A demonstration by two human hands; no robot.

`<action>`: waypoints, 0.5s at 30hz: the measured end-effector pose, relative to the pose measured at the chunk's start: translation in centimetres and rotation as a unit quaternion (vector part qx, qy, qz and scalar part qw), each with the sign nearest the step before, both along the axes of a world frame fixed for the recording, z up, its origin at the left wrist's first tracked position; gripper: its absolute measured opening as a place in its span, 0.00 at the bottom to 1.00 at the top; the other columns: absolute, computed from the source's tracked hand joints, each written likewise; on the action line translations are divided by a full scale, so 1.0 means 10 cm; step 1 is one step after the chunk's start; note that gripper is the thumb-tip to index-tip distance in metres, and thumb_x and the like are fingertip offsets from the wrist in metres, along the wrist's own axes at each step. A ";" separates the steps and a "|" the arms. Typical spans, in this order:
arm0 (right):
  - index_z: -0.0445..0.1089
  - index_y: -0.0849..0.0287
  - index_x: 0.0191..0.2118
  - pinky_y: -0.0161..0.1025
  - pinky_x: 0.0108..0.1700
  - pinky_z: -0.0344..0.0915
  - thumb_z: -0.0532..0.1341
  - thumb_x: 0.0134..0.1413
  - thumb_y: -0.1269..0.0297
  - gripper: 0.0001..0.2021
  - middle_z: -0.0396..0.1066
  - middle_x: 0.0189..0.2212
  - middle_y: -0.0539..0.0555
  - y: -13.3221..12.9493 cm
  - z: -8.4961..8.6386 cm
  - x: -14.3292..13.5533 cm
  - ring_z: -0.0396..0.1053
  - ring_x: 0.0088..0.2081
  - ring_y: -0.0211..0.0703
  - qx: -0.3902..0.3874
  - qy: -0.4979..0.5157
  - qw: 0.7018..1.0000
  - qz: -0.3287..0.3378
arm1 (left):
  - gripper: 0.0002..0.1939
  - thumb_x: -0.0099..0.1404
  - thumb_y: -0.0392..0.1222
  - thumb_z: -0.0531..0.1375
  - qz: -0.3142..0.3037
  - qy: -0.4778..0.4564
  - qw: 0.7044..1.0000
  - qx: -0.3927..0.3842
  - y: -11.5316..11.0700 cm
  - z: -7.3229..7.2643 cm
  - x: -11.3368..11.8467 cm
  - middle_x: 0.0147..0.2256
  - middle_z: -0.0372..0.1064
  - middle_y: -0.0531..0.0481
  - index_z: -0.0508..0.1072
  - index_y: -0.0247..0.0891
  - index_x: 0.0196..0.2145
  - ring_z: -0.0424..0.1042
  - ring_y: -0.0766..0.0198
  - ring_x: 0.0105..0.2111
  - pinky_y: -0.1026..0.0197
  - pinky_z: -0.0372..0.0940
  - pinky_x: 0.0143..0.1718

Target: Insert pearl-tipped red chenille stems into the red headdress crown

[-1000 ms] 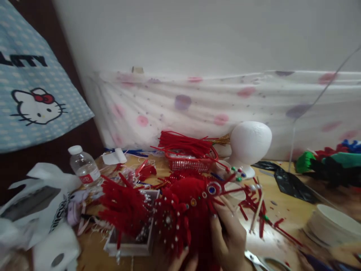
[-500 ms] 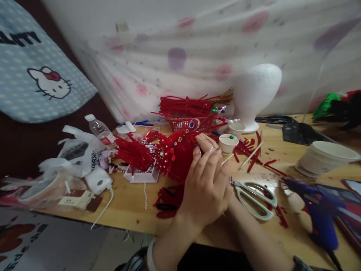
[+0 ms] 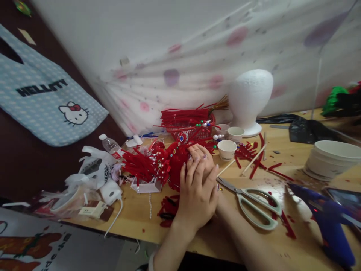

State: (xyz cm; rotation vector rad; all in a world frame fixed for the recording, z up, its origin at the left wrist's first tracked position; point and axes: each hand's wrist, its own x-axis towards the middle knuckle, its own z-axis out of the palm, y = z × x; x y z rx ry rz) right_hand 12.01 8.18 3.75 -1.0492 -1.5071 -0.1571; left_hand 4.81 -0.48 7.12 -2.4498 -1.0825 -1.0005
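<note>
My left hand [image 3: 197,195] lies across the back of my right hand, its fingers stretched out and slightly apart. Beneath it, my right hand [image 3: 208,164] is partly covered; the fingers that show are extended toward a red headpiece [image 3: 176,169] and seem to rest against it. Gems and beads run along the headpiece's upper edge, with a beaded flower [image 3: 162,165] and a bundle of red fuzzy strips [image 3: 135,163] at its left. Part of it stands in a small white box [image 3: 148,186]. Beside my right wrist lie scissors [image 3: 258,205] with pale handles.
Small paper cups [image 3: 227,150] and a white foam head [image 3: 249,98] stand behind my hands. A red basket [image 3: 176,133] holds red stems. To the right are a blue glue gun [image 3: 327,222] and stacked bowls [image 3: 329,162]. Plastic bags [image 3: 94,165] and a bottle [image 3: 110,145] crowd the left.
My view has shifted and tilted a little. Both hands have moved slightly left against the table, uncovering the scissor blades, and my left hand remains over the right.
</note>
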 end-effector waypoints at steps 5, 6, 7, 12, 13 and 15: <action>0.70 0.61 0.50 0.56 0.57 0.62 0.53 0.58 0.72 0.17 0.75 0.48 0.60 -0.15 0.18 0.04 0.67 0.54 0.53 0.035 -0.009 0.999 -0.007 | 0.15 0.63 0.29 0.54 0.055 -0.226 0.973 -0.002 -0.18 -0.21 -0.22 0.45 0.68 0.44 0.72 0.39 0.45 0.68 0.59 0.47 0.56 0.66 0.49; 0.71 0.62 0.50 0.56 0.57 0.62 0.53 0.58 0.72 0.17 0.75 0.48 0.60 -0.17 0.20 0.04 0.67 0.54 0.53 0.035 -0.011 0.999 -0.005 | 0.13 0.64 0.30 0.54 0.091 -0.264 0.960 -0.016 -0.20 -0.30 -0.27 0.43 0.67 0.45 0.72 0.39 0.43 0.69 0.60 0.44 0.57 0.66 0.46; 0.71 0.63 0.50 0.56 0.57 0.62 0.53 0.57 0.73 0.16 0.75 0.48 0.61 -0.19 0.23 0.05 0.67 0.54 0.54 0.035 -0.013 0.999 -0.003 | 0.12 0.64 0.31 0.55 0.126 -0.290 0.948 -0.030 -0.21 -0.38 -0.30 0.42 0.67 0.45 0.71 0.39 0.44 0.68 0.60 0.44 0.57 0.66 0.45; 0.71 0.61 0.50 0.55 0.56 0.62 0.54 0.56 0.73 0.17 0.75 0.47 0.60 -0.21 0.25 0.04 0.67 0.53 0.54 0.038 -0.013 0.999 -0.001 | 0.14 0.66 0.38 0.56 0.206 -0.348 0.909 -0.104 -0.15 -0.59 -0.38 0.46 0.64 0.42 0.66 0.38 0.49 0.68 0.57 0.45 0.54 0.67 0.45; 0.71 0.61 0.50 0.55 0.56 0.62 0.54 0.56 0.73 0.17 0.76 0.47 0.60 -0.21 0.25 0.04 0.67 0.53 0.54 0.036 -0.011 0.999 0.000 | 0.13 0.66 0.39 0.56 0.211 -0.347 0.907 -0.112 -0.14 -0.59 -0.38 0.46 0.64 0.42 0.66 0.39 0.49 0.68 0.57 0.45 0.54 0.67 0.45; 0.71 0.61 0.49 0.55 0.55 0.63 0.55 0.56 0.73 0.17 0.76 0.46 0.60 -0.21 0.26 0.03 0.67 0.52 0.54 0.031 -0.008 0.999 -0.001 | 0.13 0.66 0.42 0.57 0.219 -0.335 0.909 -0.118 -0.12 -0.57 -0.37 0.45 0.65 0.42 0.67 0.39 0.48 0.68 0.55 0.44 0.53 0.66 0.44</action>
